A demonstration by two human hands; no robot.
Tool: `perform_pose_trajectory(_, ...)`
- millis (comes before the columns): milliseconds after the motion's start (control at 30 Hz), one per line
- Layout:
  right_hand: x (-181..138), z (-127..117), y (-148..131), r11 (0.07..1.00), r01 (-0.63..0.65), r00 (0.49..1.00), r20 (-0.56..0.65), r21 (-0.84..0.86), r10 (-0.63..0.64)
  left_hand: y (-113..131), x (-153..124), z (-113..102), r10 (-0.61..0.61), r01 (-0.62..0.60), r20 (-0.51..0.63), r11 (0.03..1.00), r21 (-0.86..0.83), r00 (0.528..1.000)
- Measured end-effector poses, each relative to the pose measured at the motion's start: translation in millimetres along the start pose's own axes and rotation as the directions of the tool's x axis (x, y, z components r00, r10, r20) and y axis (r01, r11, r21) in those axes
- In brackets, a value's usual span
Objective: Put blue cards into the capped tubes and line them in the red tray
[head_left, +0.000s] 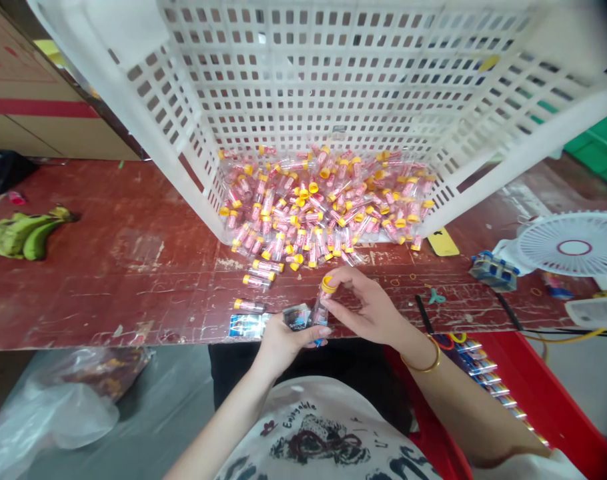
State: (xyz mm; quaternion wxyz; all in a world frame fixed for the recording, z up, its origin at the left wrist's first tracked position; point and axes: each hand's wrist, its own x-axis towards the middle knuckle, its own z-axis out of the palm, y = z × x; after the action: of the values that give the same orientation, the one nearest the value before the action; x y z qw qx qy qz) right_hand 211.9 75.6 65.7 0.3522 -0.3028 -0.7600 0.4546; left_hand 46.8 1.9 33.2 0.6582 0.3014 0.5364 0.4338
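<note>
My right hand pinches a small clear tube with a yellow cap at its cap end, held upright over the table's front edge. My left hand is closed around the tube's lower part together with a small printed packet. A second blue printed packet lies on the table just left of that hand. A heap of the same yellow-capped tubes spills from a tipped white plastic crate. Loose tubes lie between the heap and my hands.
A worn red table carries bananas at the far left, a white fan and a blue object at the right. A red bin with packed items sits by my right arm. A plastic bag lies on the floor.
</note>
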Motion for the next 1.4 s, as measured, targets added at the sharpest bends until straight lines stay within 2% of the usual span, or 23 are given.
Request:
perform_pose_trajectory(67, 0.9, 1.9, 6.9, 0.979, -0.138, 0.99, 0.026, 0.151, 0.135, -0.7, -0.3, 1.4, -0.006, 0.008, 0.031, 0.998, -0.07, 1.0)
perform_pose_trajectory(167, -0.4, 4.4, 18.7, 0.873, -0.289, 0.957, 0.088, 0.393, 0.277, -2.3, -0.8, 5.4, -0.103, 0.118, 0.082, 0.97, -0.211, 0.991)
perform_pose_trajectory(233, -4.7, 6.1, 23.7, 0.826, -0.318, 0.946, 0.092, 0.465, 0.312, -2.3, -0.2, 9.6, -0.16, 0.181, 0.104, 0.953, -0.243, 0.982)
perform_pose_trajectory(333, -16.2, 11.7, 23.7, 0.808, -0.316, 0.942, 0.06, 0.497, 0.331, 0.5, 3.9, 18.0, -0.195, 0.22, 0.109, 0.917, -0.332, 0.975)
perform_pose_trajectory(433, -29.9, 23.6, 18.9, 0.851, -0.295, 0.953, 0.076, 0.434, 0.292, 5.9, 10.2, 27.1, -0.231, 0.249, 0.097, 0.849, -0.466, 0.968)
perform_pose_trajectory(500, -36.6, 32.8, 17.9, 0.902, -0.258, 0.964, 0.029, 0.347, 0.265, 8.9, 13.0, 31.2, -0.241, 0.252, 0.086, 0.833, -0.492, 0.967)
perform_pose_trajectory(600, -40.6, 41.4, 21.9, 0.958, -0.193, 0.967, -0.123, 0.212, 0.222, 9.0, 13.1, 31.8, -0.214, 0.228, 0.082, 0.861, -0.455, 0.973)
perform_pose_trajectory(700, -40.0, 40.8, 25.9, 0.982, -0.138, 0.965, -0.206, 0.128, 0.162, 3.7, 10.0, 27.9, -0.18, 0.191, 0.064, 0.903, -0.384, 0.982)
perform_pose_trajectory(1033, -43.1, 37.9, 20.8, 0.986, -0.064, 0.966, -0.239, 0.152, 0.099, -3.6, 6.8, 30.3, -0.11, 0.123, 0.056, 0.933, -0.339, 0.992)
perform_pose_trajectory(1167, -42.4, 36.8, 14.7, 0.997, -0.076, 0.954, -0.289, 0.033, 0.082, -1.2, 9.3, 33.4, -0.081, 0.089, 0.04, 0.958, -0.272, 0.996)
perform_pose_trajectory(1233, -49.1, 30.6, 14.4, 0.989, -0.139, 0.923, -0.368, -0.05, 0.112, -1.3, 10.3, 36.0, -0.081, 0.09, 0.053, 0.976, -0.199, 0.995)
perform_pose_trajectory(1300, -68.1, 14.3, 23.9, 0.968, -0.222, 0.864, -0.484, -0.12, 0.139, -3.3, 10.6, 38.7, -0.121, 0.129, 0.065, 0.984, -0.12, 0.99)
perform_pose_trajectory(1367, -105.6, -15.0, 44.7, 0.917, -0.344, 0.77, -0.619, -0.201, 0.153, -7.4, 10.5, 40.3, -0.174, 0.177, 0.059, 0.983, -0.042, 0.983)
perform_pose_trajectory(1400, -131.7, -33.9, 57.8, 0.862, -0.448, 0.705, -0.687, -0.238, 0.177, -10.0, 10.4, 40.6, -0.206, 0.206, 0.082, 0.979, 0.006, 0.975)
